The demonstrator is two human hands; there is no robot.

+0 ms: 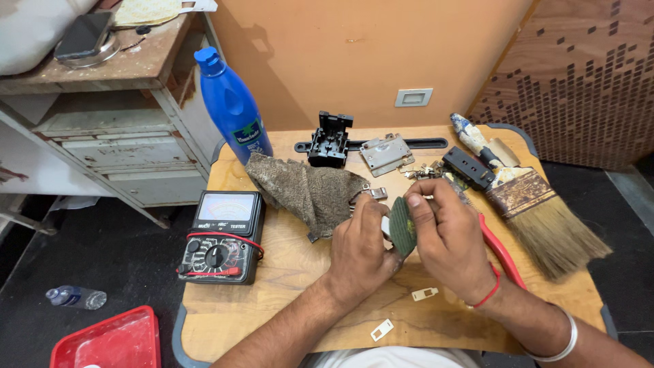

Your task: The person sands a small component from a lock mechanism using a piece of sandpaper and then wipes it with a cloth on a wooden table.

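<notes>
Both grips, left hand (360, 251) and right hand (446, 235), pinch a green pad (403, 226), hiding a small white part (385, 227).

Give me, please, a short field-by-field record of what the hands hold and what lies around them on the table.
Surface: wooden table
Left hand: grips a small white part
Right hand: presses a green abrasive pad to that part
Left of hands: brown cloth, analog multimeter, blue bottle
Right of hands: paintbrush, red-handled pliers
Behind: black plastic housing, metal plate
</notes>
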